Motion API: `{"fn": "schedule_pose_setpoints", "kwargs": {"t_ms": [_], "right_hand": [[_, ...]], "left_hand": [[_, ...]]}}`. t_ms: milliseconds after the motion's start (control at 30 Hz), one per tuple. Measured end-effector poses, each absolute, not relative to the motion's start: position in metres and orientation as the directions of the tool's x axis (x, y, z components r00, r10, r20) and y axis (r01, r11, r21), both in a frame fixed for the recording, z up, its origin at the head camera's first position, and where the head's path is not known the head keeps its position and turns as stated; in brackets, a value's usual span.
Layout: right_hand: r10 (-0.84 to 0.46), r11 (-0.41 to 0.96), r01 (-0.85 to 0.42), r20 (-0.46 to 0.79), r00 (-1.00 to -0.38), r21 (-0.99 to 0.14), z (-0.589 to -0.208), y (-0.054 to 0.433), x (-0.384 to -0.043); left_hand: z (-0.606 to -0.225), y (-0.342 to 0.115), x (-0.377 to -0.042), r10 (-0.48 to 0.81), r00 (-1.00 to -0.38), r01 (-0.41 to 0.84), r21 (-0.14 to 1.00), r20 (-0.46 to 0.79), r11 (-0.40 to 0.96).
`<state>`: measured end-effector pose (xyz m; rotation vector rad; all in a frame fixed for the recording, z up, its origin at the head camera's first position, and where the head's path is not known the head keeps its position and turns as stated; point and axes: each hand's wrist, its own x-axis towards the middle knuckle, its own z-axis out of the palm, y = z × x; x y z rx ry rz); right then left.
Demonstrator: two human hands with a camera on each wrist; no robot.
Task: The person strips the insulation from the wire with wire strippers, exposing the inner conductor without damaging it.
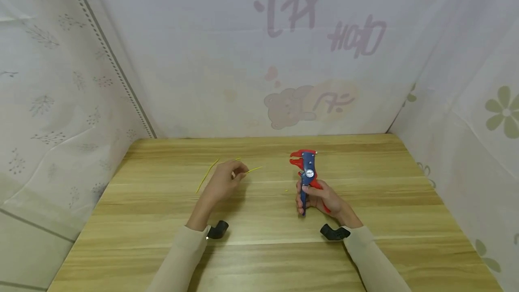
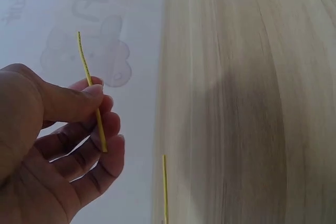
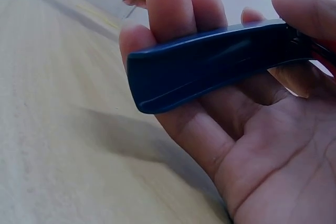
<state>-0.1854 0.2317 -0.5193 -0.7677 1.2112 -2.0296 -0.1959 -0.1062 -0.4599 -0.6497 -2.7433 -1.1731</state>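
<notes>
We find the held yellow wire [image 2: 84, 60] pinched between the thumb and forefinger of the left hand [image 1: 225, 177], above the table [image 1: 259, 260]. The left-wrist view shows one end standing clear past the thumb and the other lying along the remaining fingers, which are loosely bent. From the head view we record the long axis of the free length as running rightward and slightly away from the person, its tip pointing toward the wire stripper [image 1: 307, 164]. The right hand [image 1: 322, 198] grips that tool by its handles, fingers curled round the blue one; its long axis points away from the person, and its red jaws stand parted, the mouth facing left. We judge the governing relation to be tip to mouth: the tip lies left of the jaws, a little nearer the person, and apart from them. The wire is therefore already within the left fingers, the nearer hand to it. We also note a loose yellow wire [image 1: 207, 176] on the table left of that hand, and a tiny yellow scrap [image 1: 286, 190] between the hands, nearer the right.
</notes>
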Motion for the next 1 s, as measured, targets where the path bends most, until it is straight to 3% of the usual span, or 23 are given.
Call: {"fn": "schedule_pose_setpoints", "kwargs": {"t_ms": [433,1000], "right_hand": [[-0.796,-0.358,0.243,0.158,-0.585,-0.902,-0.519,0.22,-0.181],[-0.819,-0.306,0.277,0.104,-0.565,-0.911,-0.519,0.209,-0.174]], "left_hand": [[-0.458,-0.099,-0.19,0.307,-0.89,0.455,0.691,0.336,0.562],[-0.458,-0.092,-0.188,0.323,-0.874,0.485,0.688,0.363,0.54]]}}
